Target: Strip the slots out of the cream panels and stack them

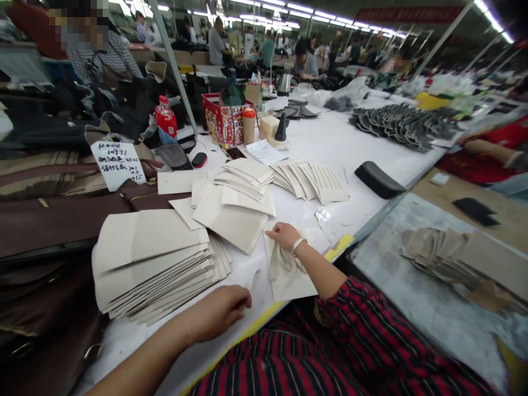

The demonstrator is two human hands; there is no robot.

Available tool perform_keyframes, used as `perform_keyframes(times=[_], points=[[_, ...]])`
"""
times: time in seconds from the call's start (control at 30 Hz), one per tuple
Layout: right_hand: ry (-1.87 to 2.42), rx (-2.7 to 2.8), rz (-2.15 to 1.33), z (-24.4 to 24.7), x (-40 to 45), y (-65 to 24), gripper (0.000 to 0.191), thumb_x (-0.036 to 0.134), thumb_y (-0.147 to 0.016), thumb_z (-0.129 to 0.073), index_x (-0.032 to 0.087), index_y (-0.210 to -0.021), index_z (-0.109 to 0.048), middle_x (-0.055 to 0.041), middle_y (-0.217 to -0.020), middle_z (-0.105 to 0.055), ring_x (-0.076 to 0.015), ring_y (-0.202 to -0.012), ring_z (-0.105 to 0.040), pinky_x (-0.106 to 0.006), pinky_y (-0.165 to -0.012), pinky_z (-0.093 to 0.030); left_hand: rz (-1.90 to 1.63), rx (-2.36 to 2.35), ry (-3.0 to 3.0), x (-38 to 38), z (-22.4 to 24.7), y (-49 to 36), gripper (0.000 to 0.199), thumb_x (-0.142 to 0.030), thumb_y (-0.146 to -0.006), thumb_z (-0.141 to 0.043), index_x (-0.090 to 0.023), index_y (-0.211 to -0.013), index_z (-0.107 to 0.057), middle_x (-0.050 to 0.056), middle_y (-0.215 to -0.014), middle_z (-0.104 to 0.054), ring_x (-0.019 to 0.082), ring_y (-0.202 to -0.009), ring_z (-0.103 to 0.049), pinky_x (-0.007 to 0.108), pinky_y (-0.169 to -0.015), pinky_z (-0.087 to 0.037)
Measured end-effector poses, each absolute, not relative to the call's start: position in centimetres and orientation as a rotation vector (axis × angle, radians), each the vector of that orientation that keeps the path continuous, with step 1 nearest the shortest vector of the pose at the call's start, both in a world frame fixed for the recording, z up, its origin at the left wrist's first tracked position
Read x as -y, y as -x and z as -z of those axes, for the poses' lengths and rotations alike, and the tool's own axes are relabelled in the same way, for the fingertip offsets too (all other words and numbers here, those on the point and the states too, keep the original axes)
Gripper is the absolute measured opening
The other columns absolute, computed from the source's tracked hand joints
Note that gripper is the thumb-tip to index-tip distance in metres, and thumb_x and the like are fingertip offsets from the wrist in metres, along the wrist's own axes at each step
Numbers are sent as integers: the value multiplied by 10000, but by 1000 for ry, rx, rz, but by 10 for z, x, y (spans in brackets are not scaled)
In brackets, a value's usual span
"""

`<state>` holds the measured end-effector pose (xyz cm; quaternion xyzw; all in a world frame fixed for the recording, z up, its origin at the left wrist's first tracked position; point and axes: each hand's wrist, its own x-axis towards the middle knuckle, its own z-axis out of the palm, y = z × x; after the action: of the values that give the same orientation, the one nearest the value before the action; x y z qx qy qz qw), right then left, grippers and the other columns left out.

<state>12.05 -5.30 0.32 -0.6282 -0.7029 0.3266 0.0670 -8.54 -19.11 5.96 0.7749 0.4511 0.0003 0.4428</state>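
Note:
My right hand (284,236) is on a cream fabric piece (289,278) at the table's near edge, its fingers pinched at the piece's top edge. The fabric is wrinkled under my wrist, which wears a bracelet. My left hand (229,308) is just left of it, over the white table, with fingers curled together; a small pale strip (253,279) shows by its fingertips, and I cannot make out whether it is held. A large fanned stack of cream pieces (152,236) lies to the left. More cream pieces (233,217) overlap beyond my hands, with another fanned row (311,179) behind.
Farther back are a red patterned box (225,121), an orange-lidded cup (249,125), a red bottle (165,121) and a black case (379,180). Brown bags (53,220) line the left side. Fabric stacks (466,258) lie on a side table at right, near another person's arm.

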Motion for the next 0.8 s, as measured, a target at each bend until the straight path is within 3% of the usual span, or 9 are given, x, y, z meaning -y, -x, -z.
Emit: perform_keyframes(times=[0.1,0.2,0.27,0.37,0.5,0.57,0.67,0.73,0.8], points=[[1353,2121,-1251,-30,102,-124,511,458,-657,-585,175,-1074,-507,20,-713,-575,-103,-649,-514,-197,-604,-386,-238,-1295,-1944,171,-84,82,178,-259,-759,-405,-192,-851,-542,-3,-779,-580,128,-700,-512,226,-642,-399],[1099,2179,-1305,-51,156,-135,350,420,-662,-601,190,-926,-579,41,-684,-553,-92,-660,-504,-176,-605,-367,-314,-1208,-1960,167,-89,55,212,-348,-787,-406,-203,-870,-537,-7,-760,-580,127,-684,-530,226,-627,-429],[1186,2142,-1172,-57,183,-157,251,406,-738,-525,172,-789,-599,27,-677,-542,-89,-662,-497,-176,-608,-359,-369,-1143,-2002,170,-77,34,237,-365,-801,-400,-209,-931,-523,4,-817,-587,126,-703,-547,230,-637,-450],[1565,1967,-845,-45,207,-225,293,408,-790,-446,160,-715,-583,5,-683,-525,-95,-651,-484,-198,-630,-359,-494,-1065,-2239,177,-40,11,331,-380,-790,-436,-213,-1075,-469,58,-1055,-545,167,-888,-542,293,-765,-455],[2183,1718,-529,13,214,-334,336,455,-765,-429,167,-656,-565,-20,-681,-523,-136,-678,-495,-255,-685,-375,-474,-865,-2728,184,16,2,499,-415,-727,-530,-234,-1180,-425,90,-1307,-363,266,-1143,-378,431,-933,-338],[2420,1522,-575,48,210,-368,343,472,-715,-475,153,-785,-582,-68,-799,-559,-183,-792,-524,-293,-745,-383,-425,-913,-2832,186,34,6,587,-436,-709,-542,-231,-1233,-375,101,-1342,-311,294,-1179,-332,478,-954,-297],[2573,1102,-639,82,206,-374,547,499,-629,-542,105,-1007,-517,-170,-1032,-519,-260,-952,-509,-340,-790,-393,-432,-1171,-2785,192,45,17,714,-455,-684,-552,-199,-1293,-282,126,-1381,-212,322,-1220,-264,480,-956,-307],[2392,942,-852,87,205,-349,542,544,-670,-467,123,-1008,-505,-172,-1039,-526,-255,-932,-535,-341,-748,-428,-475,-1304,-2700,196,51,22,789,-449,-672,-562,-192,-1324,-198,136,-1391,-171,319,-1221,-271,434,-931,-367],[2057,813,-1279,83,205,-309,531,599,-729,-324,161,-959,-515,-130,-927,-579,-218,-788,-594,-324,-627,-468,-536,-1303,-2666,199,61,22,830,-449,-676,-562,-213,-1340,-123,137,-1373,-221,301,-1194,-331,398,-909,-407]])
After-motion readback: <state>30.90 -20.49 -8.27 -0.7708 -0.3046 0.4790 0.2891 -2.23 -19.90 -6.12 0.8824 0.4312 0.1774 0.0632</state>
